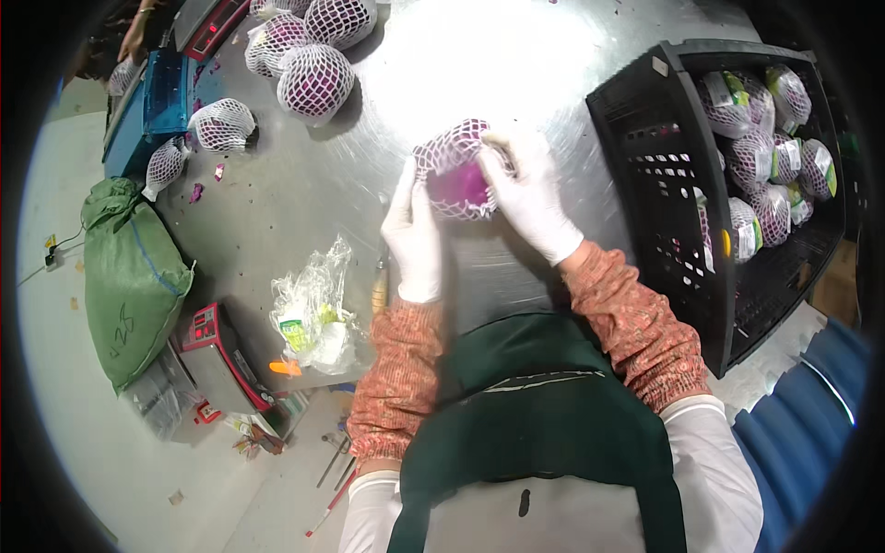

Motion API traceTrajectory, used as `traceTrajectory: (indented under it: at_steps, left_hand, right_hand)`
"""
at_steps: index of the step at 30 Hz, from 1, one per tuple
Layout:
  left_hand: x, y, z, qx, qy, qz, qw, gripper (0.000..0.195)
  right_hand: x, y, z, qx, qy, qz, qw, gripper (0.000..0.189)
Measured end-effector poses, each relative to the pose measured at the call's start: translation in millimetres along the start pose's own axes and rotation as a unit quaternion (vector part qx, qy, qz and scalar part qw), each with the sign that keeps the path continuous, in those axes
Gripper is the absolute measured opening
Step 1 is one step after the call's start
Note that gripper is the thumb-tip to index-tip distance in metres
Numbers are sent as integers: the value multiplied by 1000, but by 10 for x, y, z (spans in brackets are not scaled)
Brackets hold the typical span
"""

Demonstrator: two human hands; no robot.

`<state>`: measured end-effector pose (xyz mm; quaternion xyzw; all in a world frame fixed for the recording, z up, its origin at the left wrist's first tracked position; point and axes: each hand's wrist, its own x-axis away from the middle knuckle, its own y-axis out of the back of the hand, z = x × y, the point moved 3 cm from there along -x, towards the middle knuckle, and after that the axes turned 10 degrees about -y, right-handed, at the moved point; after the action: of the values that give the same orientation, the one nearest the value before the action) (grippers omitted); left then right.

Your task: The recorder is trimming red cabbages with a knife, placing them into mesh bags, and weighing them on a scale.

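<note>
Both my hands wear white gloves and hold a purple cabbage [463,185] partly covered by a white foam net [453,146], above the metal table [290,200]. My left hand [415,238] grips the net's left side. My right hand [529,190] holds the right side, thumb and fingers at the net. Bare purple surface shows between them. By my left wrist a tool with a wooden handle [379,287] lies on the table, partly hidden by my sleeve. Crumpled clear plastic bags [321,311] with green print lie left of it.
Several netted cabbages [316,83] sit at the upper left. A black crate [657,173] with bagged, netted cabbages [753,159] stands right. Left are a green sack [135,283], a red-framed scale [221,366] and a blue container [162,104]. Another person's arm [137,31] shows at the top left.
</note>
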<state>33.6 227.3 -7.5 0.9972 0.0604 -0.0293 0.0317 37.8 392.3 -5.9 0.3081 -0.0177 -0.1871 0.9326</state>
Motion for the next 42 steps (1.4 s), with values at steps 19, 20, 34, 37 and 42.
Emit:
traceTrajectory:
  at_steps: [19,20,34,37,42]
  left_hand:
    - [-78,275,356,185,198,74,960,42]
    - [-62,250,222,248,209,65,944,46]
    - [-158,186,-155,-55,76,91,991,76]
    - [-195,347,44,-269,-45,103,957,63]
    - [-120,52,-17,40,71,226,971,67]
  right_hand:
    - [-215,-335,-663,-420,-367,238,795,36]
    - [-216,-320,-632,-407,-345,237,812,35]
    - [190,289,269,-197,148,245,938,12]
    - [209,488,-3,-358,-155,199,899,25]
    - [280,-23,-473,-351,-242,253,868,51]
